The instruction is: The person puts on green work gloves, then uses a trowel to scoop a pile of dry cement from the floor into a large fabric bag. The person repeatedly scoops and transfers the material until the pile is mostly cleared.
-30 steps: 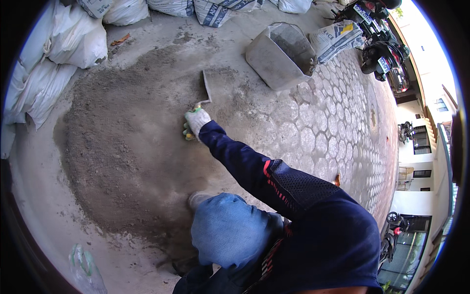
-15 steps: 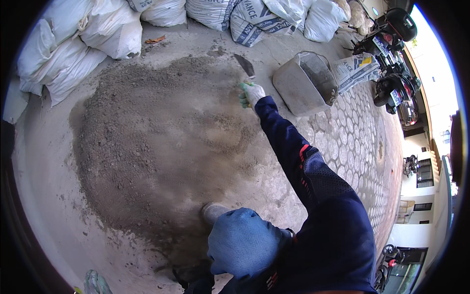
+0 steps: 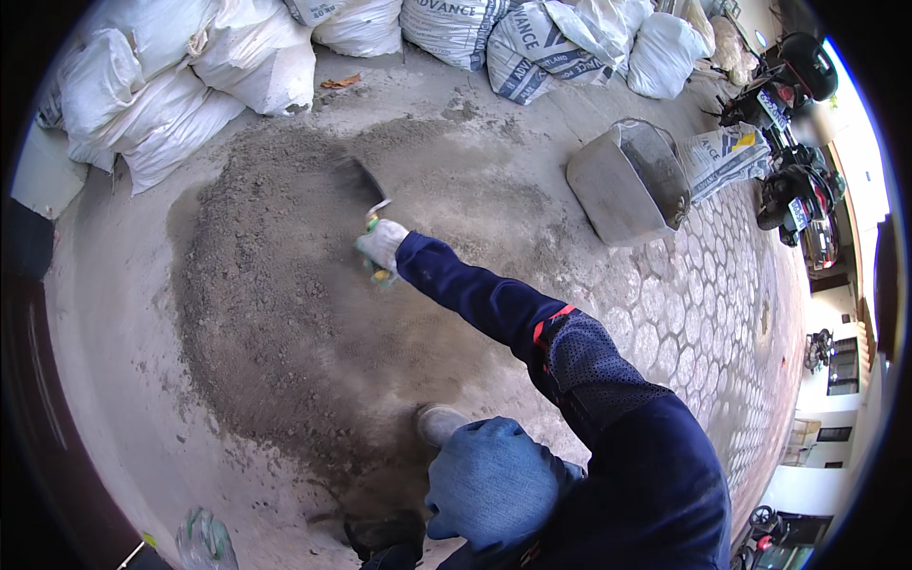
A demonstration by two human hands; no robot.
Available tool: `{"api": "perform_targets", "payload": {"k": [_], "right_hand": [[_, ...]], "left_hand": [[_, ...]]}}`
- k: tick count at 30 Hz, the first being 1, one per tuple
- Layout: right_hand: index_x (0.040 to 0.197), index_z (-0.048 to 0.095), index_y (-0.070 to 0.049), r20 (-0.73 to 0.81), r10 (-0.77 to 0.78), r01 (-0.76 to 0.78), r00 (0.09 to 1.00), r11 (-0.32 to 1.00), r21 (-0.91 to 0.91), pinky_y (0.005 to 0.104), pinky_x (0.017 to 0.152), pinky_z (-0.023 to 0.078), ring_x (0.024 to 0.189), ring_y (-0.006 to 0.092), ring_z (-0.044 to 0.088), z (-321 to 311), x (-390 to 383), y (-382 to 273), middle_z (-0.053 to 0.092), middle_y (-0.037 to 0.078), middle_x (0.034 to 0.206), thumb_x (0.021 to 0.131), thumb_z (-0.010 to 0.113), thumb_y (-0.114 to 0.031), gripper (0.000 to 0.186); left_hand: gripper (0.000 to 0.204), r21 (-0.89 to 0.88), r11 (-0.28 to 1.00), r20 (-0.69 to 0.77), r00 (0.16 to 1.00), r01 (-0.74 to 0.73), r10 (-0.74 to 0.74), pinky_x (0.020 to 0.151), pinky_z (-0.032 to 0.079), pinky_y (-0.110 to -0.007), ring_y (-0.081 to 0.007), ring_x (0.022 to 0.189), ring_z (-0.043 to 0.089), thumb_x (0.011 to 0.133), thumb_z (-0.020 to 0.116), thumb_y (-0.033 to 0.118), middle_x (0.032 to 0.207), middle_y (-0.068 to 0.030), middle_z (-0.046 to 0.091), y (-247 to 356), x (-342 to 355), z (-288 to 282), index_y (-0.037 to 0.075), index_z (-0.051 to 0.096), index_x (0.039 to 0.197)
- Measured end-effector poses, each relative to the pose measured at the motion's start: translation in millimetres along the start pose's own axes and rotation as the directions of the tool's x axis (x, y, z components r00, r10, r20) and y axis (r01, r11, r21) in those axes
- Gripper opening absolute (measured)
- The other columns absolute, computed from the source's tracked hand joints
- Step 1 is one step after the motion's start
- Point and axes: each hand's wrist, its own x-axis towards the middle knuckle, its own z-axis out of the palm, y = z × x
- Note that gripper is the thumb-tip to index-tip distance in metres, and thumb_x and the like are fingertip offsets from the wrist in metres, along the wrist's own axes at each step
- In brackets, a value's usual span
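My right hand, in a white and green work glove, is wrapped round the handle of a trowel. The trowel's dark blade points away from me, over the upper part of a spread of grey, crumbly mortar mix on the ground; its edge is blurred by motion. At the lower left rim, my left hand, in a similar glove, is only partly in view. Its fingers look loosely apart, with nothing visible in them, near bare concrete beside the mix.
White sacks line the far side. A grey bucket stands right of the mix, beside a printed cement bag. Patterned paving and parked motorcycles lie farther right. My shoe is at the mix's near edge.
My right hand has swept the trowel left, from near the bucket to over the mix. The view has shifted slightly, and more of my left hand shows.
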Motion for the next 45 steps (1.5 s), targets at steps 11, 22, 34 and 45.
{"api": "perform_targets", "payload": {"k": [11,22,34,45], "right_hand": [[0.111,0.058,-0.006,-0.503,0.003,0.185,0.865,0.928,0.324,0.0371,0.045,0.053,0.054,0.0225,0.064,-191,-18,60,0.067,0.009,0.077,0.098,0.066,-0.023,0.023],[0.113,0.056,-0.005,-0.398,0.082,0.012,0.914,0.974,0.228,0.0451,0.051,0.057,0.064,0.0313,0.069,-232,100,81,0.067,0.017,0.084,0.095,0.055,-0.010,0.018],[0.117,0.062,0.004,-0.006,-0.144,0.138,0.990,0.962,-0.236,0.0372,0.065,0.061,0.075,0.0251,0.074,73,-31,-6,0.072,0.016,0.088,0.099,0.061,-0.021,0.031],[0.123,0.068,-0.006,0.031,-0.016,0.021,0.999,0.986,-0.166,0.0288,0.056,0.048,0.060,0.0117,0.055,12,-112,-2,0.064,0.002,0.083,0.093,0.065,-0.014,0.031]], "left_hand": [[0.028,-0.102,0.995,-0.013,1.000,0.013,-0.015,0.091,0.056,-0.049,-0.0406,0.103,0.067,0.098,0.071,0.015,0.115,-0.0222,0.071,4,-5,-5,0.000,0.070,0.122],[0.033,-0.150,0.965,0.103,0.974,0.214,-0.200,0.088,0.055,-0.047,-0.0382,0.101,0.068,0.100,0.068,0.016,0.114,-0.0258,0.071,26,-8,-13,0.001,0.067,0.129],[0.023,-0.246,0.873,0.183,0.904,0.422,-0.386,0.103,0.049,-0.049,-0.0398,0.108,0.067,0.087,0.070,0.010,0.119,-0.0191,0.073,27,24,2,0.002,0.075,0.108],[0.030,0.022,0.964,0.037,0.963,0.267,-0.267,0.099,0.054,-0.044,-0.0345,0.113,0.069,0.092,0.075,0.017,0.124,-0.0153,0.072,13,29,2,0.005,0.074,0.119]]}}
